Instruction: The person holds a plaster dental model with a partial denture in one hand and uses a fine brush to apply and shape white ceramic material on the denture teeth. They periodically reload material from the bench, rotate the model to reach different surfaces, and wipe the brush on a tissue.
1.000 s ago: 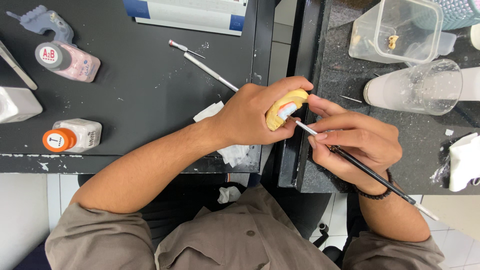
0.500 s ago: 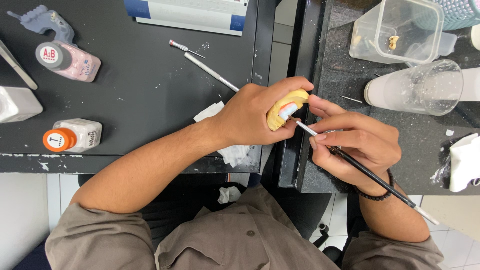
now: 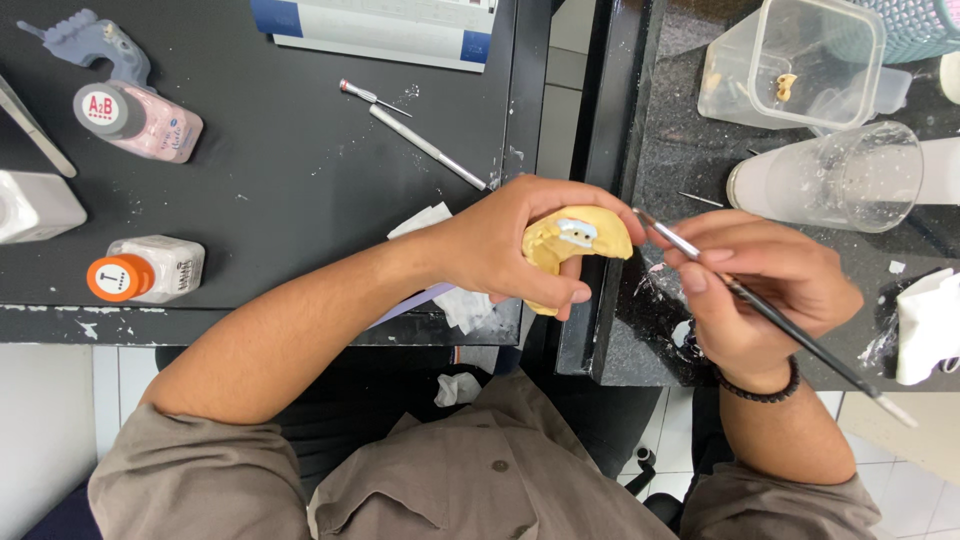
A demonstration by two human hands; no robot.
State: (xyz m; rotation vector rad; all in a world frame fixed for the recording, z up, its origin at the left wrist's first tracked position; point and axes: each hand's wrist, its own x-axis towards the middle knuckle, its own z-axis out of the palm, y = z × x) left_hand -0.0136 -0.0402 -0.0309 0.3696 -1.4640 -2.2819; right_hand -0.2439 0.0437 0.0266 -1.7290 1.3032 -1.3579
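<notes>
A yellow dental cast (image 3: pixel 575 245) is sitting in the left hand (image 3: pixel 510 245), fingers clamped around it, over the gap between two worktops. The right hand (image 3: pixel 765 290) is pinching a thin brush (image 3: pixel 770 315), fingers closed on its handle, with the tip lying just beside the cast.

The left worktop (image 3: pixel 280 200) is matt black, speckled with white dust, and is carrying a slim metal tool (image 3: pixel 425 147), a pink bottle (image 3: pixel 140 120), an orange-capped bottle (image 3: pixel 145 270), a book (image 3: pixel 380 25) and paper scraps (image 3: pixel 460 300). The right worktop (image 3: pixel 650 130) is glossy speckled black stone, bearing a clear plastic cup (image 3: pixel 840 180) lying on its side and a clear tub (image 3: pixel 790 60). Pale floor tiles (image 3: pixel 900 490) are showing below.
</notes>
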